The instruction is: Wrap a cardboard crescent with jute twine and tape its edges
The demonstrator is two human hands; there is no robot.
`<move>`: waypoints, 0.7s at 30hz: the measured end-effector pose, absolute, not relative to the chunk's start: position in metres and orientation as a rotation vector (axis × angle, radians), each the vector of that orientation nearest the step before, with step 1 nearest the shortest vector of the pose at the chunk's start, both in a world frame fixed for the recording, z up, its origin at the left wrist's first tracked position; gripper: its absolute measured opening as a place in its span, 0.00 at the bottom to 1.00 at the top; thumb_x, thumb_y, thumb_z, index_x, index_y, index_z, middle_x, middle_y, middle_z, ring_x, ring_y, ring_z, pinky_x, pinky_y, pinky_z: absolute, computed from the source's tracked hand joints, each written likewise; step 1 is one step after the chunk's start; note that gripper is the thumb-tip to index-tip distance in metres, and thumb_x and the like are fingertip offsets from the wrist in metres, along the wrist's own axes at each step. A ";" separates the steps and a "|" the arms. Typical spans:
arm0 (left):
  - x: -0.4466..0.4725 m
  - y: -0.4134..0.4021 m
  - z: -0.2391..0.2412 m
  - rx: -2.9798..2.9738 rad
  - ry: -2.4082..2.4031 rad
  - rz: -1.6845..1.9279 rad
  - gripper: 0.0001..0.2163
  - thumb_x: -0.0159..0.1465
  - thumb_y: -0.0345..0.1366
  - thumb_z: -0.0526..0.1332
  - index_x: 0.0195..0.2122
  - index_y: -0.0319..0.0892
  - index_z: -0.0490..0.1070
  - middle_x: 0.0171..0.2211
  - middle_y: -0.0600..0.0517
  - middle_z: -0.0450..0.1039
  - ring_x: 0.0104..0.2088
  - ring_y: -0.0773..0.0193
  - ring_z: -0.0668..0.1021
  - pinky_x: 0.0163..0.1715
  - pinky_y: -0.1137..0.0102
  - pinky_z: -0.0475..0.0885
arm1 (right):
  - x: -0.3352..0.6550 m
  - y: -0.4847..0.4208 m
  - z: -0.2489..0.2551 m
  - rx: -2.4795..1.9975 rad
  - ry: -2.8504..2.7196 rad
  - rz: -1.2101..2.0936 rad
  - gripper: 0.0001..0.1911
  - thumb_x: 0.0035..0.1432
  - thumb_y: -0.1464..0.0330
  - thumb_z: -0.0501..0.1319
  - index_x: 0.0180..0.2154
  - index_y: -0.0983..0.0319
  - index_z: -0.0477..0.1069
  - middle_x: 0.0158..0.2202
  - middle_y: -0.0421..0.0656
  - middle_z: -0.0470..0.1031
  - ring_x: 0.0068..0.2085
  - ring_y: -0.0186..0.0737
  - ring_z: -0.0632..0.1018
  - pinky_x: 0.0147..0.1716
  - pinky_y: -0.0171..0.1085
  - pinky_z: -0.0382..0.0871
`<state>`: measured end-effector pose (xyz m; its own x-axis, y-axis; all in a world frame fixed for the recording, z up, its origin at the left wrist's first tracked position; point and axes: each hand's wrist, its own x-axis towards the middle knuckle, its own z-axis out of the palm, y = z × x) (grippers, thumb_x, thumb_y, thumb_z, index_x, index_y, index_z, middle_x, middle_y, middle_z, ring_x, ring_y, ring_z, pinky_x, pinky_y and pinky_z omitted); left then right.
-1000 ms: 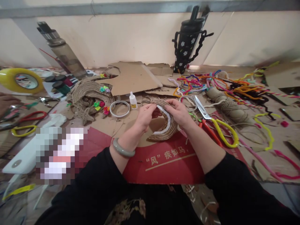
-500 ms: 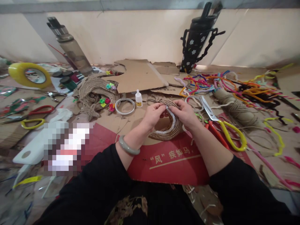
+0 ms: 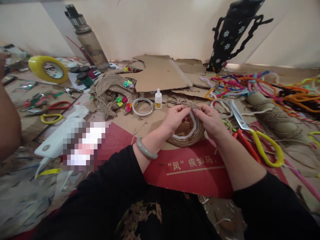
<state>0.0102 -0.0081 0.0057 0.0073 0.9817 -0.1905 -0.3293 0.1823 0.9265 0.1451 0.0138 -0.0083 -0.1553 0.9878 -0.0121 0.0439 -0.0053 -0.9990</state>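
Observation:
A crescent of coiled jute rope (image 3: 187, 137) with a white tape strip (image 3: 192, 124) along its inner curve lies on the red cardboard sheet (image 3: 200, 173). My left hand (image 3: 175, 118) pinches the top end of the white strip. My right hand (image 3: 211, 120) pinches the same end from the other side, its fingers closed on the crescent's tip. Both hands meet above the crescent. A pale bangle (image 3: 146, 151) is on my left wrist.
Yellow-handled scissors (image 3: 257, 140) and red-handled ones lie right of my hands, beside a jute spool (image 3: 275, 118) and a heap of pipe cleaners (image 3: 262, 86). A glue bottle (image 3: 158, 99), tape ring (image 3: 142, 106), decorated rope moon (image 3: 113, 91), yellow tape roll (image 3: 47, 68) and two bottles stand behind. Another person's arm (image 3: 8, 120) is at the left.
The view has shifted, so everything sits further right and lower. My hands stay pinched on the crescent's top end. Another person's arm has come into view at the left.

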 end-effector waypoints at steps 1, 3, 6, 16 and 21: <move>0.010 -0.008 0.006 0.820 1.058 1.231 0.10 0.62 0.27 0.60 0.23 0.38 0.68 0.17 0.58 0.66 0.19 0.75 0.67 0.25 0.75 0.62 | 0.145 0.014 -0.009 -1.169 -1.348 1.312 0.17 0.42 0.56 0.70 0.27 0.60 0.68 0.23 0.36 0.70 0.23 0.30 0.68 0.22 0.33 0.60; 0.010 -0.008 0.005 0.823 1.059 1.232 0.10 0.62 0.27 0.60 0.22 0.39 0.68 0.18 0.58 0.66 0.19 0.75 0.67 0.25 0.75 0.62 | 0.145 0.014 -0.010 -1.165 -1.352 1.309 0.18 0.43 0.56 0.71 0.27 0.60 0.68 0.23 0.36 0.70 0.23 0.31 0.68 0.22 0.33 0.61; 0.010 -0.008 0.006 0.806 1.060 1.216 0.11 0.63 0.27 0.59 0.22 0.39 0.67 0.17 0.58 0.66 0.19 0.75 0.67 0.25 0.75 0.62 | 0.147 0.014 -0.011 -1.137 -1.378 1.297 0.17 0.45 0.55 0.70 0.28 0.59 0.69 0.23 0.37 0.71 0.23 0.33 0.69 0.22 0.35 0.62; 0.010 -0.009 0.010 0.735 1.010 1.187 0.13 0.65 0.27 0.58 0.22 0.39 0.64 0.17 0.59 0.63 0.18 0.76 0.65 0.24 0.75 0.59 | 0.147 0.013 -0.009 -1.107 -1.436 1.221 0.19 0.46 0.51 0.69 0.28 0.58 0.69 0.24 0.37 0.69 0.24 0.34 0.67 0.24 0.36 0.61; 0.007 -0.007 0.010 0.659 1.053 1.281 0.11 0.66 0.28 0.57 0.25 0.39 0.66 0.19 0.58 0.67 0.20 0.75 0.69 0.25 0.76 0.60 | 0.146 0.013 -0.007 -1.061 -1.449 1.268 0.19 0.46 0.51 0.68 0.33 0.58 0.72 0.27 0.38 0.73 0.27 0.35 0.70 0.27 0.37 0.65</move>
<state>0.0067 -0.0066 0.0104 -0.0470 0.9657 -0.2552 -0.4375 0.2098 0.8744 0.1464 0.0130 -0.0071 -0.2172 0.9718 0.0922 0.0377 0.1027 -0.9940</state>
